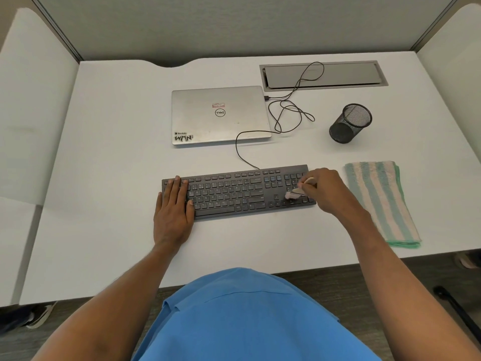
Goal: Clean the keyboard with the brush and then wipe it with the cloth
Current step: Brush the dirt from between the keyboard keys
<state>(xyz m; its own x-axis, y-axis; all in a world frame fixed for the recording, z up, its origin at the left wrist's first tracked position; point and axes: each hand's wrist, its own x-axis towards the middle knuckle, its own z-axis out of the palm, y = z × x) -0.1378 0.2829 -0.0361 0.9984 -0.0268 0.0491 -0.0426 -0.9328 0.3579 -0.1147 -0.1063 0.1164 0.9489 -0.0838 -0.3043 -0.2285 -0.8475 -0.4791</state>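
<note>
While the right grip (322, 190) pinches the handle of the brush (295, 193) between curled fingers, the bristles rest on the number-pad end of the keyboard (234, 194), which lies flat on the bench (117, 152) directly in front of the person. The left grip (173, 207) lies flat with fingers straight, pressing on the opposite end of the keyboard to steady it; it grasps nothing. The striped cloth (382, 201) lies folded on the bench just to the right of the keyboard, apart from it and untouched. Judged from this arrangement, the task is in its first stage: brushing is under way at the right-hand key block, and how much of the other key area has been brushed cannot be determined. The wiping stage is not yet begun. A closed laptop (218, 115) and a mesh pen cup (350, 123) stand farther back, away from the work.
</note>
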